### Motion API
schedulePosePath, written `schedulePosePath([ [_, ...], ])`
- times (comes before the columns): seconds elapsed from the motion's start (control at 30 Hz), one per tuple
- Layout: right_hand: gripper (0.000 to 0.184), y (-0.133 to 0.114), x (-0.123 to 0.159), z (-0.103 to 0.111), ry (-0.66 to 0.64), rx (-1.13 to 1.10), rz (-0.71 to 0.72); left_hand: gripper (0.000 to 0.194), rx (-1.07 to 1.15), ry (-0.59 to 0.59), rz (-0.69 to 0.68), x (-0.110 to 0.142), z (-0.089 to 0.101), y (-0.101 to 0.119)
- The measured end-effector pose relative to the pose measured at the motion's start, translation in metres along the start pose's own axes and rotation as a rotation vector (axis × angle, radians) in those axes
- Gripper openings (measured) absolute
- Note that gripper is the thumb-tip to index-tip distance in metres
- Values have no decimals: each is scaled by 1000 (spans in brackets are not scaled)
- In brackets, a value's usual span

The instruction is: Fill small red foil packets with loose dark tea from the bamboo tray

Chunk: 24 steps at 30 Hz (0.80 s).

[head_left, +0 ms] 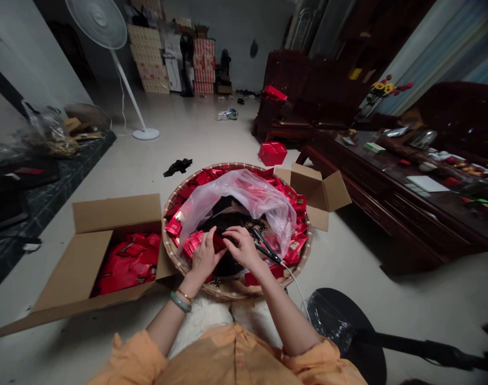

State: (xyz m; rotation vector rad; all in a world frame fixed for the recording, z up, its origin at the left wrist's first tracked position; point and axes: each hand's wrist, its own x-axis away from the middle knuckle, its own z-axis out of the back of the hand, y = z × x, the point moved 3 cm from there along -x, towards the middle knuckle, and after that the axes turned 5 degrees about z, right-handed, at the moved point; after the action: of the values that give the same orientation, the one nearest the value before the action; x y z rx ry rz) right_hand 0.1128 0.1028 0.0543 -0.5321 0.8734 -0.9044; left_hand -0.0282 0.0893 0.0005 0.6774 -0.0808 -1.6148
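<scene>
My left hand [204, 255] and my right hand [244, 249] meet over a round woven basket [168, 247]. Between them is a small red packet [218, 241], pinched by the fingers of both and partly hidden by them. In the middle of the basket a clear plastic bag [235, 187] lies open around dark, loose, leaf-like stuff [231, 218]. Just right of my right hand rests a black flat iron [268, 248] with a white cord. Many red packets [295, 251] line the basket around the bag.
An open carton [67, 272] of red packets stands left of the basket. At right are another open carton [324, 187], a red box [272, 153] and a dark wooden table [372, 198]. A black round base [348, 331] lies near my right arm. Behind stands a white fan [146, 133].
</scene>
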Motion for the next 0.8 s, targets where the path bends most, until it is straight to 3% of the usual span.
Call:
schedulePosePath([
  [0.17, 14, 12, 3, -5, -46, 27, -55, 89, 62, -49, 41, -1, -2, -3],
  [0.33, 19, 20, -2, 11, 144, -19, -121, 104, 306, -135, 96, -2, -8, -15],
  [0.4, 19, 25, -4, 19, 173, -59, -137, 95, 495, -213, 161, -4, -10, -20],
  [0.5, 20, 33, -2, 26, 182, -113, -177, 59, 795, -384, 337, -6, -14, -23],
  [0.6, 24, 40, 2, 27, 136, -142, -231, 42, 932, -530, 475, -6, -14, -21],
  [0.8, 32, 37, 3, 24, 56, -92, -198, 36, 991, -644, 403, -6, -3, -2],
])
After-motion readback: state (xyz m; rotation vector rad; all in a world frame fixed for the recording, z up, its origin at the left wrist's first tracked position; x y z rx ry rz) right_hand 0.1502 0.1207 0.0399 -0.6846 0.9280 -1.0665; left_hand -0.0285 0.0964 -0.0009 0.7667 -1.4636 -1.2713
